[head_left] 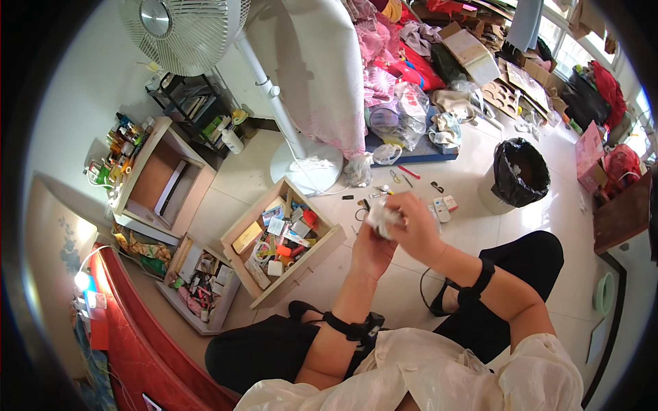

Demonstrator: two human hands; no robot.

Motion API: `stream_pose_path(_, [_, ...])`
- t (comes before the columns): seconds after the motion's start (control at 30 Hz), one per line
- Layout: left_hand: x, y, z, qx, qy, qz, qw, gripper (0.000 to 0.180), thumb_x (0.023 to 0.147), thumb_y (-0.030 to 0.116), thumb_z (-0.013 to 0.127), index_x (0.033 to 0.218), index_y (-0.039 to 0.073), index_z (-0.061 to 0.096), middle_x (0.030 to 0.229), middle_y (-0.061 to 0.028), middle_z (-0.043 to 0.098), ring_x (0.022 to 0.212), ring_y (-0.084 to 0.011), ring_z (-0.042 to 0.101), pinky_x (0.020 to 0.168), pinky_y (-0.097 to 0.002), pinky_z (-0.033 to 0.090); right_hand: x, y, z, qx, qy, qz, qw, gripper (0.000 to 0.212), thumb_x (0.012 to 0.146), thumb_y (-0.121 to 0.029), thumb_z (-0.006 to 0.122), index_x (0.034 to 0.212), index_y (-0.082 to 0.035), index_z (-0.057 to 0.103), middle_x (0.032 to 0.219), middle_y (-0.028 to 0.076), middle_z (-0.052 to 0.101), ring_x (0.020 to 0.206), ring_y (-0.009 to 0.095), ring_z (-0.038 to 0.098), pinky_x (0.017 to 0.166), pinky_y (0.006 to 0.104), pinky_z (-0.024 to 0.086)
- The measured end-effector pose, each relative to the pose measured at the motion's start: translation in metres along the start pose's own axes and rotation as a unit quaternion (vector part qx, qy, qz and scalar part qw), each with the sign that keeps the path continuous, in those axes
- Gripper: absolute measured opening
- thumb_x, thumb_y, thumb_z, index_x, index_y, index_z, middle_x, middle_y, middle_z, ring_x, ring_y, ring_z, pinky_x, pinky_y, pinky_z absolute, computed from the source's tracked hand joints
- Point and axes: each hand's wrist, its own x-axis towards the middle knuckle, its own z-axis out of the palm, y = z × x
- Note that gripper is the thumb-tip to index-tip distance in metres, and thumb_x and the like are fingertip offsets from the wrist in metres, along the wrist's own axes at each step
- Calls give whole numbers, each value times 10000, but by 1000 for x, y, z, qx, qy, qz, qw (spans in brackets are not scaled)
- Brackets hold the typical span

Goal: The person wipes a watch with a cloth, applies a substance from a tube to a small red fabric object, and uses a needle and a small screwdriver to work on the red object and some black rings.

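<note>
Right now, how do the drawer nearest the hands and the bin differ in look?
The drawer is rectangular, while the bin is rounded. The drawer has bare, pale sides; the bin has a black bag over its rim. The drawer is shallower than the bin. Both are open on top.

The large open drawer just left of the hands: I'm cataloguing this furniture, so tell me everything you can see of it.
The large open drawer looks like pale wood, a boxy tray with upright walls. It lies open side up on the tiled floor, turned at an angle. Inside is a jumble including a yellow box, a small white box and a red item; these hide most of its bottom. Neither hand touches it.
</note>
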Motion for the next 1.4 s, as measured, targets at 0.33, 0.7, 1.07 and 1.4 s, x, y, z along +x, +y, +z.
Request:
stream_pose_path(0.33, [0,-2,-3,81,7,4,997,424,939,448,304,1152,124,474,1112,-33,531,1043,-179,517,877,-320,440,7,25,4,-185,-75,-132,971,297,610,6,611,895,-53,553,915,85,533,884,287,530,714,348,463])
stream_pose_path(0.7, [6,32,-21,-91,70,-14,993,514,922,433,297,1150,4,466,1100,-114,563,1075,-247,516,968,-386,373,-13,32,6,-211,-217,-212,929,214,681,-32,543,879,-110,568,927,58,523,915,255,520,730,339,468])
stream_pose_path(1.07, [-10,149,-199,-125,423,265,857,105,794,125,556,716,104,489,617,-1,508,530,-132,512,579,-299,462,46,67,-43,-115,46,31,992,213,667,33,531,868,-20,578,857,70,553,743,207,534,647,300,430])
stream_pose_path(1.4, [6,129,-182,54,519,336,784,301,804,120,534,1094,41,520,887,-4,527,761,-123,501,720,-269,407,73,186,-7,-256,-140,261,920,306,740,-348,565,894,-96,644,878,141,639,834,297,612,718,400,467])
